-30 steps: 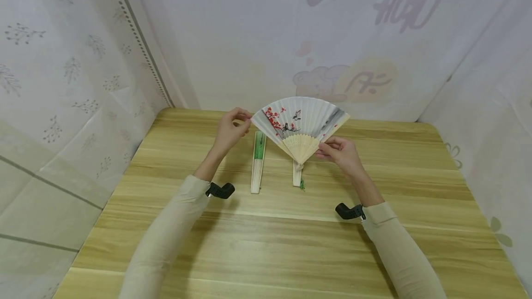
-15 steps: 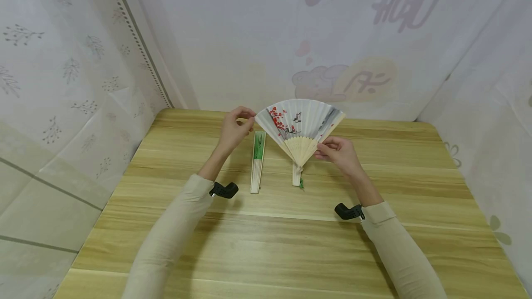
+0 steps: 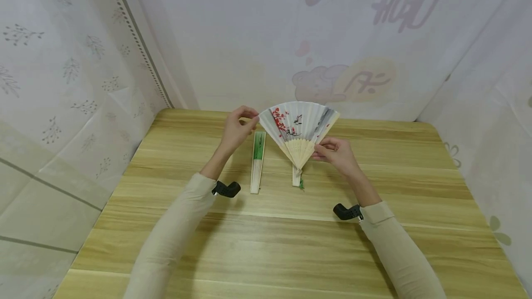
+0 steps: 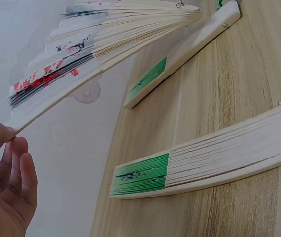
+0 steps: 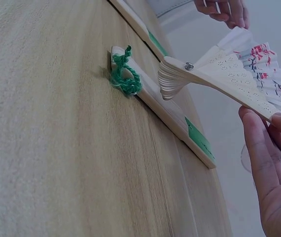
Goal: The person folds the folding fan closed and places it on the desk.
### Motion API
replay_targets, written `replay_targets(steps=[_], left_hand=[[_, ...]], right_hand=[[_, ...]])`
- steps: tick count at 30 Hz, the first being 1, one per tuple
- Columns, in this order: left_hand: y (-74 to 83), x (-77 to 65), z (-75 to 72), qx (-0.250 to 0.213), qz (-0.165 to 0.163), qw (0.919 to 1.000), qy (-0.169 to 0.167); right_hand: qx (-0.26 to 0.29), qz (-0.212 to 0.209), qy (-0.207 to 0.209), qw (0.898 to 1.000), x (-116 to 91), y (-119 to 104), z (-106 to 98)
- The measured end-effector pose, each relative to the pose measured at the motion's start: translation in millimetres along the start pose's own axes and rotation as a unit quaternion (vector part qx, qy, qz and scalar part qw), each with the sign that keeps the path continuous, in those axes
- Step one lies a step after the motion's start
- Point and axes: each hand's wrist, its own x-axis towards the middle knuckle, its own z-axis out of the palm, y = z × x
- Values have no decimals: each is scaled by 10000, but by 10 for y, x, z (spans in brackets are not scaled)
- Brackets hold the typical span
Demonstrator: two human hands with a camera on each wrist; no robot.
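Note:
A white folding fan [image 3: 305, 121] with red blossoms and a dark bird is spread partway above the table. My left hand [image 3: 238, 128] pinches the tip of its left outer rib between thumb and forefinger; the left wrist view shows this pinch at the fan's corner [image 4: 29, 116]. On the opposite side, my right hand [image 3: 337, 153] pinches the right outer rib with thumb and fingers. Beneath lie two folded green fans. One green fan [image 3: 257, 163] is left of centre; the other green fan [image 3: 296, 179], with a green cord [image 5: 125, 79], is partly hidden behind the white fan in the head view.
The wooden table [image 3: 257, 253] stretches out on all sides of the fans. A printed white curtain [image 3: 232, 50] hangs behind its far edge, with more patterned cloth [image 3: 83, 82] to the left. Each wrist carries a black camera mount [image 3: 226, 189].
The white fan has narrowed as its two outer ribs drew together. My left hand moved right with its rib tip, and my right hand shifted slightly left. The green fans stayed put.

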Motion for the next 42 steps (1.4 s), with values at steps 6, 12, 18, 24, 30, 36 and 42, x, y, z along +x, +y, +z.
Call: replay_targets(steps=[6, 12, 18, 24, 30, 36, 42], left_hand=[[204, -31, 10, 30, 94, 9999, -46], [416, -86, 9, 72, 5, 10000, -65], [360, -36, 30, -6, -57, 9999, -95], [58, 88, 64, -278, -64, 9995, -138], [110, 108, 105, -545, -69, 9983, -190], [154, 143, 164, -613, -90, 9978, -252], [182, 179, 232, -710, -123, 9970, -267]], right_hand=[[40, 10, -54, 10000, 18, 20, 10], [31, 36, -84, 10000, 24, 24, 19], [-57, 77, -179, 9998, 33, 27, 35], [-191, 93, -234, 9995, 57, 26, 63], [-396, 55, -292, 9988, 59, 0, 92], [-462, 38, -399, 9981, 70, -18, 127], [-479, 85, -448, 9978, 83, -58, 172]])
